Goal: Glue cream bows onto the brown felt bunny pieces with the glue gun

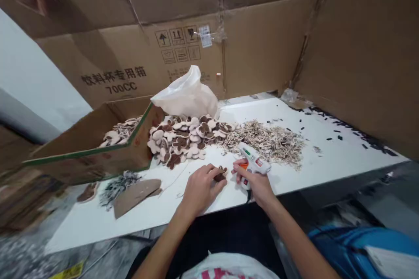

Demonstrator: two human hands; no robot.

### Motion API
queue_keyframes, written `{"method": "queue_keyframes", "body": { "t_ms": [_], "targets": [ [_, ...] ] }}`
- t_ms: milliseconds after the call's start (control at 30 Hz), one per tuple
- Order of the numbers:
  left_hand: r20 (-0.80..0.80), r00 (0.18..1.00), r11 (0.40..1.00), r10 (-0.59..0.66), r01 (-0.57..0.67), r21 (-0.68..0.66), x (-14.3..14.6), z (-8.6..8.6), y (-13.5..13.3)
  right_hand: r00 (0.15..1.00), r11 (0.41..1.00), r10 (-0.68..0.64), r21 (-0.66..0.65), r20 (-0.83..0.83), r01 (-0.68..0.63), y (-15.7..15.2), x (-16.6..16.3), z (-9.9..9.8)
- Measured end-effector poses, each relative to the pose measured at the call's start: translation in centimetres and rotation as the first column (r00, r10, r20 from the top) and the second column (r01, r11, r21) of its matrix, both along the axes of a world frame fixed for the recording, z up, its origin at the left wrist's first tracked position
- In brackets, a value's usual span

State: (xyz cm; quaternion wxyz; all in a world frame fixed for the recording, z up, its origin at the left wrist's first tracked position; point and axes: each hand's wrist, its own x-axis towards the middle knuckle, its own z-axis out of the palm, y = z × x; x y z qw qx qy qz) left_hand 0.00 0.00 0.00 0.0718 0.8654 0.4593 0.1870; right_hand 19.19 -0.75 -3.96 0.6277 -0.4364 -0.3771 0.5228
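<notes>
My left hand (202, 187) is closed on a small brown and cream felt piece (221, 175) just above the white table's front edge. Fingers and thumb hide part of that piece. In my right hand (257, 183) is a white glue gun (253, 161) with an orange trigger, its nozzle end tilted up and to the left. Beyond my left hand lies a pile of brown and pale felt shapes (186, 137). Past the glue gun spreads a heap of short, thin, pale strips (275, 139).
An open cardboard box (88, 163) with felt shapes stands at the left. A white plastic bag (190, 93) rests behind the pile. Cardboard panels (262, 47) wall the back and right. Black bits (356, 132) lie at the right. A cardboard scrap (135, 196) is front left.
</notes>
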Motion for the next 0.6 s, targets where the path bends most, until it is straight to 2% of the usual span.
{"method": "queue_keyframes", "body": {
  "t_ms": [333,600],
  "targets": [
    [0.058,0.998,0.999,0.015,-0.012,-0.043,-0.17,0.07,0.16,1.000,1.000,0.012,-0.010,0.018,-0.011,-0.20,0.22,0.12],
    [0.033,0.999,0.999,0.036,-0.035,-0.023,0.09,-0.30,-0.03,1.000,1.000,0.022,0.005,-0.011,-0.022,-0.22,0.21,-0.25]
  ]
}}
